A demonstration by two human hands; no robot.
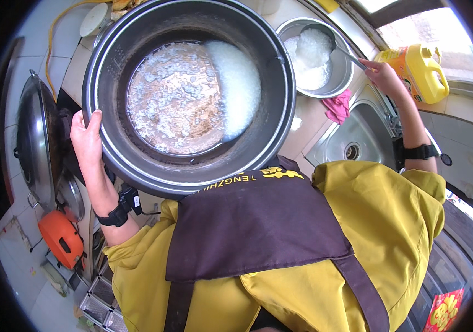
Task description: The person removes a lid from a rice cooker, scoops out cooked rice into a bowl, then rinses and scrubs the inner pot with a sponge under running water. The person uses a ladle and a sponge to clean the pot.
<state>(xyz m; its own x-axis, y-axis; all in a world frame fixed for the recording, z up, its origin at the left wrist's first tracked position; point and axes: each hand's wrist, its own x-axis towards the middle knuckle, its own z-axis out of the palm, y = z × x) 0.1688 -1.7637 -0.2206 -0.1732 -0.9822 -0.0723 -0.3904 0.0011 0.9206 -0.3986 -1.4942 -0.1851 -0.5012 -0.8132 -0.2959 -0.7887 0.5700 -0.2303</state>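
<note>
My left hand (86, 135) grips the left rim of a large dark cooking pot (153, 172), thumb over the edge, with the pot tilted against the apron. White rice porridge (238, 91) pools at the right of its bottom, and bits of rice cling to the rest. My right hand (379, 76) holds the handle of a metal ladle (336, 46). The ladle's bowl, full of white porridge, is over a smaller metal pot (342, 79) that also has porridge in it. Whether the ladle touches the porridge there I cannot tell.
A pink cloth (338, 107) lies beside the small pot, near a steel sink (369, 124). A yellow plastic oil jug (421, 74) stands by the window. At the left are a lidded wok (35, 141), an orange appliance (60, 238) and a yellow hose (49, 50).
</note>
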